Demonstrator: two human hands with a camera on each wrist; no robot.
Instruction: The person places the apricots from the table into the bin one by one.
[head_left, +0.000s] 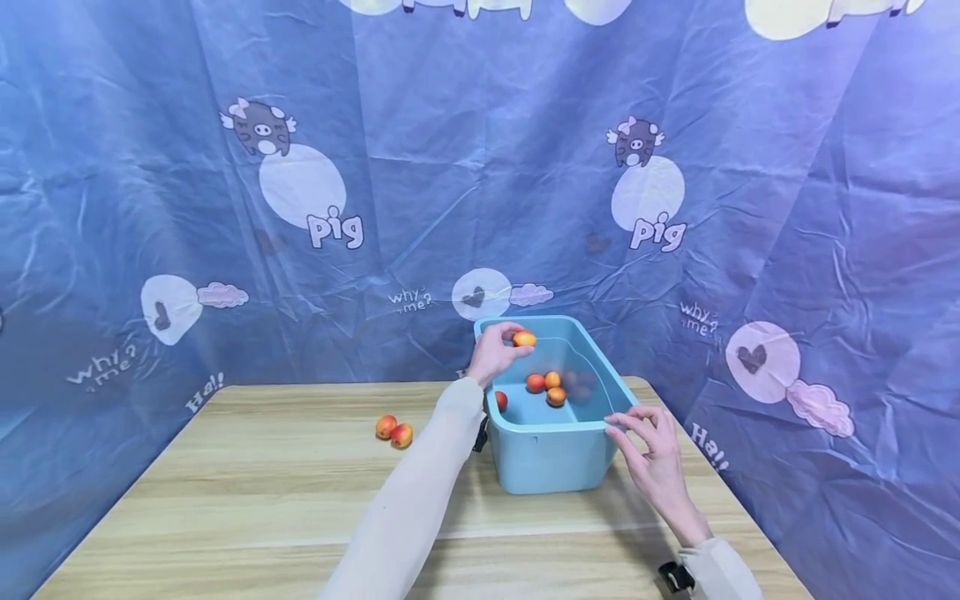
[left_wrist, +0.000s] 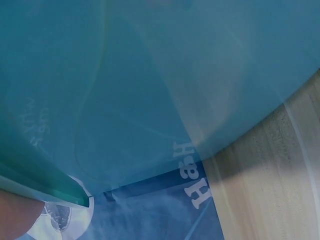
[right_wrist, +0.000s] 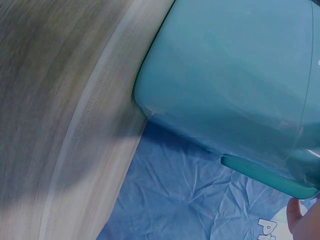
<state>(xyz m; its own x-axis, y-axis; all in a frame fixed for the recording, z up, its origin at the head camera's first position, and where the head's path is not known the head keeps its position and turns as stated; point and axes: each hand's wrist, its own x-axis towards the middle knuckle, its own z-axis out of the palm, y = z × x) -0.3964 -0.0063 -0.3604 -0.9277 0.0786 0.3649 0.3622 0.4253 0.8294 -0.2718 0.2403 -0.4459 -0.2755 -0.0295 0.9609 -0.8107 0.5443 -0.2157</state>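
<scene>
A translucent blue plastic bin (head_left: 555, 458) stands on the table, its outer wall (left_wrist: 135, 90) filling much of the left wrist view. Above its far left part, my left hand (head_left: 497, 352) pinches a small orange-red fruit (head_left: 524, 339) between thumb and fingers. My right hand (head_left: 656, 458) grips the rim at the near right corner; part of that hand (right_wrist: 305, 220) shows beside the bin (right_wrist: 225, 75) in the right wrist view. Inside lie several similar fruits (head_left: 556, 397), one of them (head_left: 501, 401) close to the left wall. The held fruit is hidden from both wrist views.
Two more red-yellow fruits (head_left: 386, 427) lie touching on the wooden table (head_left: 262, 492), left of the bin and beside my left sleeve (head_left: 412, 492). A blue printed cloth (head_left: 420, 208) hangs behind the table and along its sides.
</scene>
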